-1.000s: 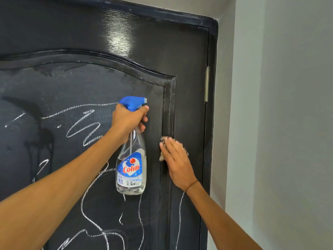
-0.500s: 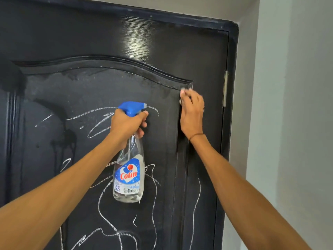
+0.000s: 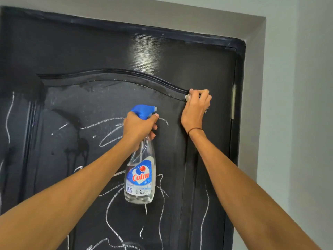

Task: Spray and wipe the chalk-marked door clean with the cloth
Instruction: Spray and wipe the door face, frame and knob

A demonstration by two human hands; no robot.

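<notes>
while the right hand bunches the soft cloth against the door groove, only a bit peeks out by its fingertips. the left hand wraps the spray bottle neck; below it the bottle looks light and slippery.

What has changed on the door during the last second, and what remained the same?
The right hand slid the cloth up the panel's right moulding, from mid-height to its top corner. The left hand kept gripping the spray bottle in front of the door; nothing was released. The chalk marks on the panel remain.
</notes>
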